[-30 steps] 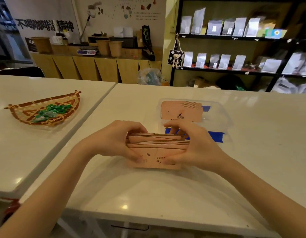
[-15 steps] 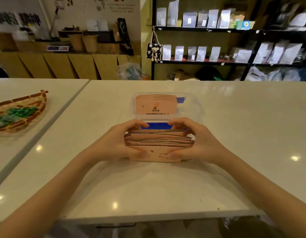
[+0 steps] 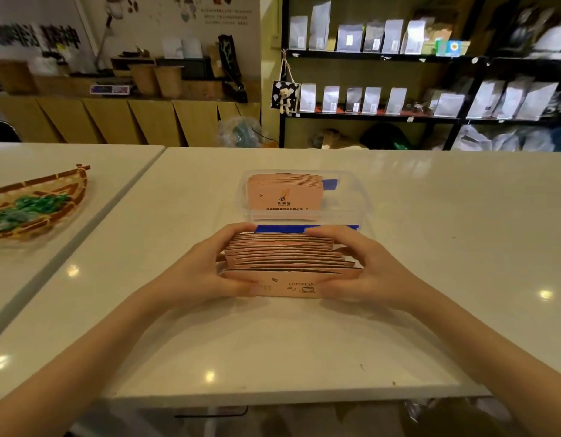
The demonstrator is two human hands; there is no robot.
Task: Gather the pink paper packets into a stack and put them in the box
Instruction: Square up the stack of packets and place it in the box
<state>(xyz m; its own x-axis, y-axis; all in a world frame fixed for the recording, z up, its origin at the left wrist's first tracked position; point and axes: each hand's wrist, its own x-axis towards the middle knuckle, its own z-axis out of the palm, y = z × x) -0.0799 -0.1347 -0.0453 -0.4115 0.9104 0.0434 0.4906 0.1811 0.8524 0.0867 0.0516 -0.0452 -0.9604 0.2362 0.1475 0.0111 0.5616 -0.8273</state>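
Note:
A stack of pink paper packets (image 3: 288, 263) stands on edge on the white table, slightly fanned, printed side toward me. My left hand (image 3: 203, 272) grips its left end and my right hand (image 3: 367, 272) grips its right end. Just behind the stack sits a clear plastic box (image 3: 351, 203) with blue strips on its near and far walls. Inside the box, another batch of pink packets (image 3: 285, 195) leans upright on the left side.
A woven bamboo tray (image 3: 61, 190) with green wrapped pieces lies on the adjoining table at left. A seam (image 3: 83, 234) runs between the two tables. Shelves of pouches and a wooden counter stand far behind.
The view has swung left to centre on the box. Both hands still clasp the packet stack, which sits a little closer to the box's near wall and is squared up more.

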